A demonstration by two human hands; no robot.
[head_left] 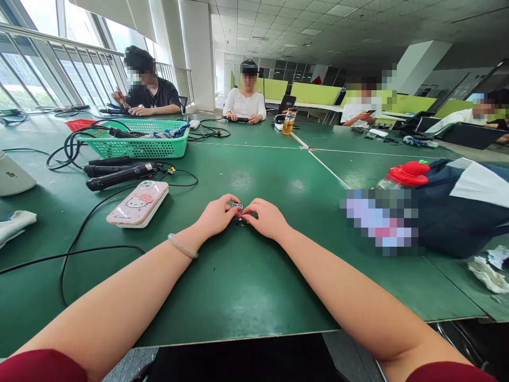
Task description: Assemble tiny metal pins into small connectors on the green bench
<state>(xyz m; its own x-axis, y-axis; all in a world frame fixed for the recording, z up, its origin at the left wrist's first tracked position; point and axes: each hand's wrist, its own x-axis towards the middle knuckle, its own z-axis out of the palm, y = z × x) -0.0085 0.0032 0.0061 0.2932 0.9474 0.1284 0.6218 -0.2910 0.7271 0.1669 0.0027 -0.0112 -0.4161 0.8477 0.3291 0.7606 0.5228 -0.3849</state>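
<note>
Both of my hands meet over the middle of the green table point(246, 286). My left hand point(217, 215) pinches a small dark-and-silver piece point(237, 206) between thumb and fingers; its kind is too small to make out. Close beside it, my right hand point(266, 216) has thumb and fingertips drawn together at the piece's near side. Whether those fingertips grip a part of their own is hidden. A few tiny dark bits point(240, 223) lie on the table just below the fingertips. A pale bracelet point(183, 246) circles my left wrist.
Left of my hands lie a pink phone-like case point(138, 204), black clamp-like tools point(121, 175) and looping cables. Behind them stands a green basket point(139, 140). A dark bag point(465, 212) and a red-lidded container point(409, 174) are at right. Several people sit around the table.
</note>
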